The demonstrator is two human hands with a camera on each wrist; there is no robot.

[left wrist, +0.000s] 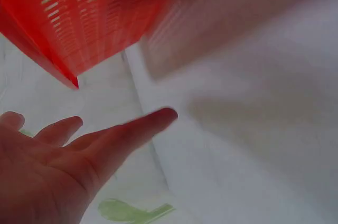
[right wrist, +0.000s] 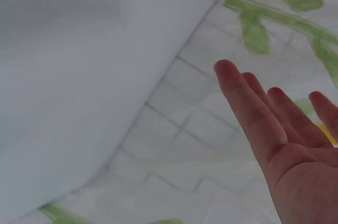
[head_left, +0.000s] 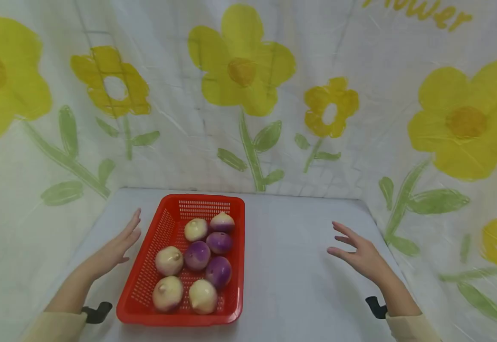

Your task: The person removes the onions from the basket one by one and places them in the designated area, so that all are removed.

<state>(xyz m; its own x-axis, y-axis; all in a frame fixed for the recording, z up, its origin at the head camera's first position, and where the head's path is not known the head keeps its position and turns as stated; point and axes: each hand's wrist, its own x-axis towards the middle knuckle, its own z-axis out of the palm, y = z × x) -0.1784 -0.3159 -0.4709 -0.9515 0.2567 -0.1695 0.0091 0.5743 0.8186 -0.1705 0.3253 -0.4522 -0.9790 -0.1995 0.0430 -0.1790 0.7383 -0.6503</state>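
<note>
A red plastic basket (head_left: pixel 241 247) with slotted walls stands on the left part of the table. Inside it lie several purple-and-white turnips (head_left: pixel 197 255), some with the pale end up, some with the purple side up. My left hand (head_left: pixel 112 251) hovers just left of the basket, fingers extended and holding nothing. In the left wrist view, the basket's side wall (left wrist: pixel 100 18) rises above the left hand (left wrist: pixel 63 166). Over the right side of the table, well away from the basket, my right hand (head_left: pixel 359 254) is raised with fingers spread and nothing in them.
The white table (head_left: pixel 291 247) ends at a back edge against a hanging white curtain (head_left: pixel 171 142) painted with yellow flowers. The curtain also hangs along both sides. Dark straps (head_left: pixel 98 312) circle both wrists.
</note>
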